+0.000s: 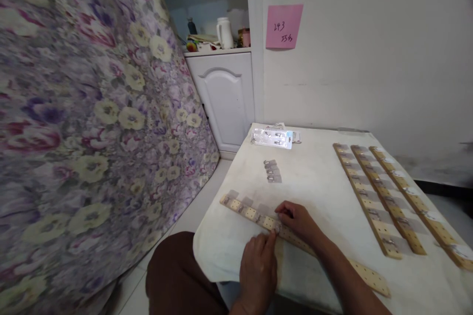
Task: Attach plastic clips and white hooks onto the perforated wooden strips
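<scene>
A long wooden strip (232,204) with rows of small holes lies at a slant across the near part of the table. Several small shiny metal hooks (257,217) sit along its left half. My left hand (257,262) is at the strip's near edge, fingers curled, with thumb and index finger closed at another metal hook (277,227) on the wood. Just beyond that hook, my right hand (297,219) hovers over the strip with its fingertips pinched together. Whatever may be between them is too small to see. My right forearm covers part of the strip.
Several loose metal hooks (271,171) lie in a row farther back, near a clear plastic package (271,138). Three wooden strips with metal pieces, including the leftmost strip (364,197), lie on the right. A floral curtain (92,108) hangs left of the table (310,167).
</scene>
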Tool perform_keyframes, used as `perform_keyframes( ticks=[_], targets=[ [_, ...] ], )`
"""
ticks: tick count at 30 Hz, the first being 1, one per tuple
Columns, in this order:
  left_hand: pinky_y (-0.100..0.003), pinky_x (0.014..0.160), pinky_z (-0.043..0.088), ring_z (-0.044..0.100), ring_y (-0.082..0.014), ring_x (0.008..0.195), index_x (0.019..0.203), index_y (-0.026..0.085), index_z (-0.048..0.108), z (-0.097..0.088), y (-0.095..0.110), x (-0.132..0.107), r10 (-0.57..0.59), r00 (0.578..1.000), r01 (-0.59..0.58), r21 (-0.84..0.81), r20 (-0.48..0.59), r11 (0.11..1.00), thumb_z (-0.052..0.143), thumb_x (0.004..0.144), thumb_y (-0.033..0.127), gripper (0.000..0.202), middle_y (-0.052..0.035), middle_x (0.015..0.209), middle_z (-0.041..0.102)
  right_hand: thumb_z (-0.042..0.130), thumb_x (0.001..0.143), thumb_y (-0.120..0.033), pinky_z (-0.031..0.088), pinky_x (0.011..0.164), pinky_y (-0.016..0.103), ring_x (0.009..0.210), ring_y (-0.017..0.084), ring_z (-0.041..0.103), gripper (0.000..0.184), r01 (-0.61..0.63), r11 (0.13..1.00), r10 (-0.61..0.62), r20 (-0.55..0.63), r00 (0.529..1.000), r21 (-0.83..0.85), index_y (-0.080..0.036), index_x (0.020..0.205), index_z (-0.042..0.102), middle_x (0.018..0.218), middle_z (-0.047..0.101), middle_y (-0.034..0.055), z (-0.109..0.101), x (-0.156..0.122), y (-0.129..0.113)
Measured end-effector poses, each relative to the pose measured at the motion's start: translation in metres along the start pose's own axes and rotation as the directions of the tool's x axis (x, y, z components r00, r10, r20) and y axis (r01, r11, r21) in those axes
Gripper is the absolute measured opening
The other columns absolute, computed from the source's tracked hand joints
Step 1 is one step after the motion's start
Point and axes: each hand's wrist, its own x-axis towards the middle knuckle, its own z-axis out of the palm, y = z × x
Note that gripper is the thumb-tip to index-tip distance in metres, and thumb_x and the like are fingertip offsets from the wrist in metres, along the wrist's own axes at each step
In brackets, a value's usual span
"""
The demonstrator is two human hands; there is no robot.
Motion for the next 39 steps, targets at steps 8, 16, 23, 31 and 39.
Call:
perform_keyframes(
  ticks=[8, 16, 23, 31, 39],
  targets=[
    [-0.034, 0.071, 0.049, 0.052, -0.0199, 0.082, 0.125, 0.018, 0.049, -0.002, 0.001, 0.001, 0.008, 1.000, -0.008, 0.018, 0.003, 1.000, 0.042, 0.076, -0.001, 0.053, -0.0067, 0.090, 0.056, 0.051, 0.074, -0.020, 0.041, 0.060, 0.024, 0.063, 0.014, 0.054, 0.014, 0.014, 1.000, -0.014, 0.002, 1.000, 0.001, -0.017, 0.080, 0.063, 0.066, 0.061, -0.0004, 0.000, 0.000, 0.001],
    [-0.033, 0.069, 0.049, 0.053, -0.0194, 0.080, 0.125, 0.018, 0.050, -0.002, 0.002, 0.003, 0.010, 1.000, -0.010, 0.022, -0.014, 1.000, 0.042, 0.077, 0.001, 0.051, -0.0061, 0.086, 0.055, 0.053, 0.076, -0.023, 0.039, 0.060, 0.024, 0.061, 0.013, 0.052, 0.016, 0.019, 1.000, -0.019, 0.022, 1.000, 0.009, -0.018, 0.087, 0.063, 0.065, 0.059, -0.0020, 0.000, -0.003, 0.003],
    [-0.034, 0.069, 0.048, 0.052, -0.0197, 0.081, 0.127, 0.017, 0.048, 0.001, 0.000, 0.001, 0.015, 1.000, -0.015, 0.038, -0.004, 0.999, 0.041, 0.079, 0.002, 0.050, -0.0065, 0.088, 0.055, 0.065, 0.065, -0.023, 0.039, 0.060, 0.024, 0.064, 0.013, 0.051, 0.023, -0.035, 0.999, 0.034, 0.038, 0.999, 0.030, -0.018, 0.087, 0.063, 0.068, 0.056, -0.0033, 0.002, -0.002, 0.009],
    [-0.036, 0.071, 0.049, 0.052, -0.0213, 0.083, 0.126, 0.015, 0.048, 0.000, 0.000, 0.003, 0.015, 0.999, -0.016, 0.026, 0.031, 1.000, 0.042, 0.079, 0.002, 0.049, -0.0081, 0.092, 0.056, 0.068, 0.059, -0.017, 0.037, 0.058, 0.022, 0.064, 0.012, 0.048, 0.025, -0.108, 0.976, 0.090, 0.101, 0.991, 0.190, -0.018, 0.083, 0.060, 0.067, 0.051, -0.0051, 0.003, 0.004, 0.014],
    [-0.035, 0.072, 0.049, 0.054, -0.0204, 0.083, 0.125, 0.017, 0.049, 0.001, -0.002, 0.003, -0.008, 0.999, 0.006, 0.028, 0.046, 1.000, 0.041, 0.076, 0.000, 0.052, -0.0071, 0.090, 0.056, 0.069, 0.061, -0.018, 0.038, 0.059, 0.022, 0.063, 0.010, 0.050, 0.033, -0.118, 0.959, 0.093, 0.108, 0.990, 0.256, -0.018, 0.093, 0.062, 0.069, 0.050, -0.0054, 0.005, 0.006, 0.021]
  ],
)
